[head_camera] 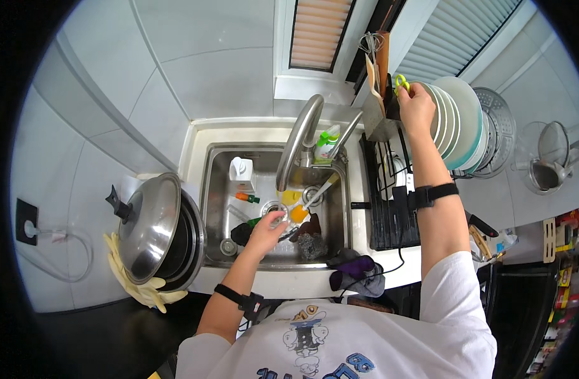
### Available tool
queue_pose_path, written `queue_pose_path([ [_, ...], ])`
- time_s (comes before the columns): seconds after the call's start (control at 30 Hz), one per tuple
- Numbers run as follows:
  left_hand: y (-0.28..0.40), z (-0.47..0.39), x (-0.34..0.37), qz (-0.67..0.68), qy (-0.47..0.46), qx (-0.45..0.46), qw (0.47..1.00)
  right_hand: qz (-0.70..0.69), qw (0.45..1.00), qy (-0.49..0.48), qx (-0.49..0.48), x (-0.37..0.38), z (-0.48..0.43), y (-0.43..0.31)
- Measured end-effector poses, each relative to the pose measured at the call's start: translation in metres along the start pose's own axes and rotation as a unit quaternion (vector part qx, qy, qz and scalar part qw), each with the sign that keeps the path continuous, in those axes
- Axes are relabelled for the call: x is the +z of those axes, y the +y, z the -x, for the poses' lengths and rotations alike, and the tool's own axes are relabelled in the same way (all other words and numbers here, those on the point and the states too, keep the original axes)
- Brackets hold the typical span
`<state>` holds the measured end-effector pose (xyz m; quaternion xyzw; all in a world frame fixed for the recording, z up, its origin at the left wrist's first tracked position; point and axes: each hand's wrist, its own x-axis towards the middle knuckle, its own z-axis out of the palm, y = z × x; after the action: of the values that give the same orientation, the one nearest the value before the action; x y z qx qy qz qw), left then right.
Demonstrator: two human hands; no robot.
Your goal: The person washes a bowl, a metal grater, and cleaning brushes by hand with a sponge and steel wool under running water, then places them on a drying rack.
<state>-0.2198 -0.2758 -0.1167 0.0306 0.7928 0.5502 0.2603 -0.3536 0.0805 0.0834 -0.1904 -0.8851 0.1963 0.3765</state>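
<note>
My right hand (416,105) grips the yellow-green handle of a tool, perhaps scissors (402,83), at the utensil holder (382,124) beside a row of upright plates (453,121). Whether its lower part is inside the holder is hidden. Over the stainless steel sink (275,266), my left hand (266,232) is under the curved faucet (294,147), fingers close to the running water; whether it holds anything is unclear. Near it in the basin are an orange-headed brush (299,213), a steel wool scourer (312,246), a white pump bottle (242,174) and an orange-and-green object (247,197).
Lidded pans (152,232) and cream rubber gloves (145,291) are left of the sink. Behind the faucet stands a green-topped bottle (326,144). Right of the basin is a black dish rack (396,232). Cloths (358,272) lie on the front edge, and a black-handled knife (481,225) is farther right.
</note>
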Motion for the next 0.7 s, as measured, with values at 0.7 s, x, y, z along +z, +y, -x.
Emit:
queue_pose_path([
  [0.7,-0.146,-0.056,0.007,-0.108,-0.119,-0.087,0.983,0.126,0.971,-0.024,-0.202,0.021,0.021,0.007],
])
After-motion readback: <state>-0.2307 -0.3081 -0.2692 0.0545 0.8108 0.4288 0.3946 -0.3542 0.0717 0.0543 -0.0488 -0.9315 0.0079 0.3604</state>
